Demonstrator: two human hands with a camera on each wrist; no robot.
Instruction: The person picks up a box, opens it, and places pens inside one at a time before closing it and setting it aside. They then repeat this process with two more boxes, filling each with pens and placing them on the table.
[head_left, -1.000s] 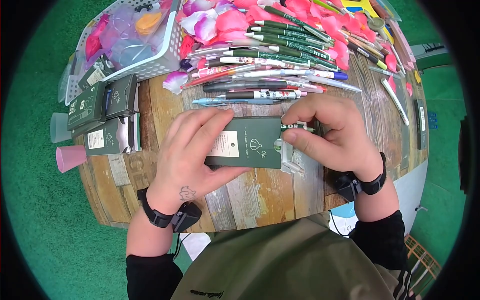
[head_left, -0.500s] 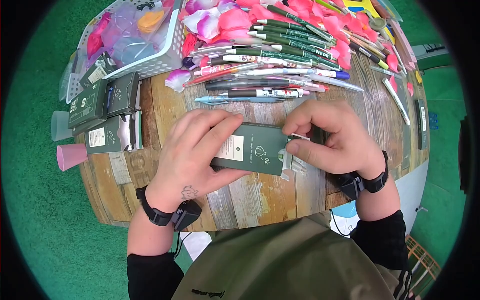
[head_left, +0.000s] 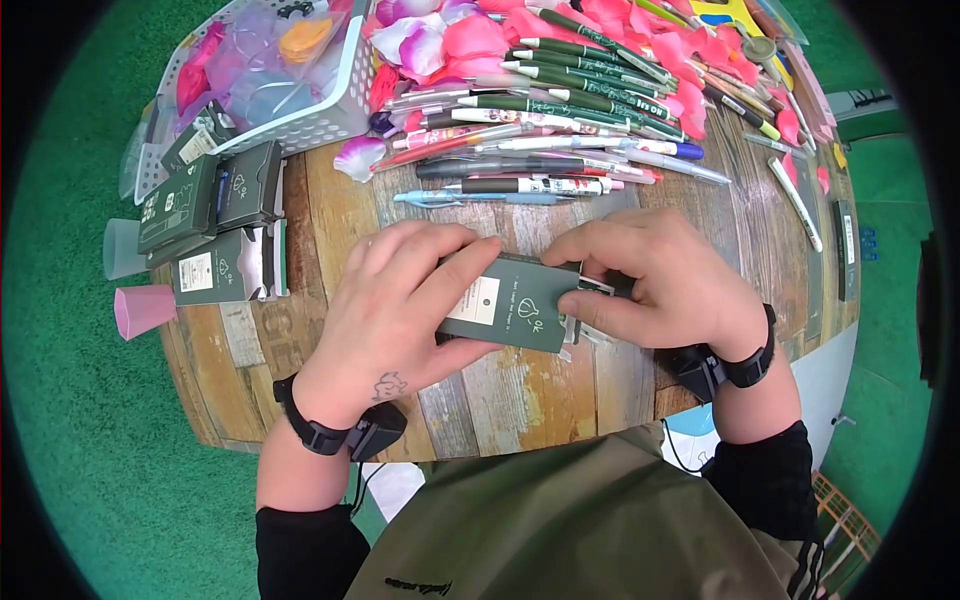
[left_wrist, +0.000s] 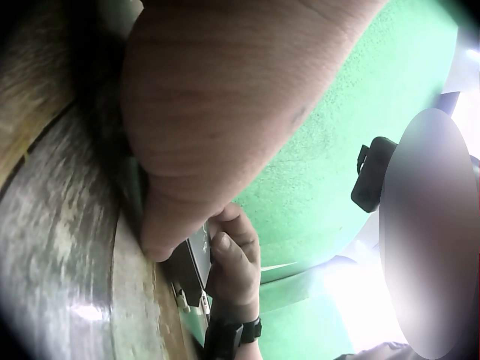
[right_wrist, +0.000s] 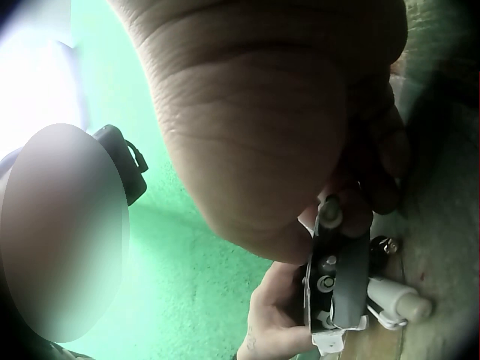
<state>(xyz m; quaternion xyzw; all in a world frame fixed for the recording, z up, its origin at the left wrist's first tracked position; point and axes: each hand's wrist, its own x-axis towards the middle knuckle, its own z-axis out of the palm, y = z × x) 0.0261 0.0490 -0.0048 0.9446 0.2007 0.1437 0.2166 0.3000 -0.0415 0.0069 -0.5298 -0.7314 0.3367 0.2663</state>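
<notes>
A dark green cardboard box (head_left: 515,305) with a white label and a line drawing lies between the hands. My left hand (head_left: 395,300) grips its left half, fingers over the far edge and thumb along the near one. At the box's open right end is my right hand (head_left: 650,280), its thumb on the top face and its index finger at the far edge, pinching that end. Pen ends (right_wrist: 328,283) show inside the opening in the right wrist view. A white pen tip (right_wrist: 401,300) juts out beside the box there. The right fingers partly hide the opening in the head view.
Several pens (head_left: 540,140) lie in rows beyond the hands, with pink petals (head_left: 475,38) behind. At the left, more green boxes (head_left: 225,265) are stacked by a white basket (head_left: 350,105) of mesh pouches. A pink cup (head_left: 145,312) stands at the table's left edge.
The box has shifted slightly right and toward the body, and its right end has angled nearer. My right fingers have moved from the pens in the opening onto the box's end.
</notes>
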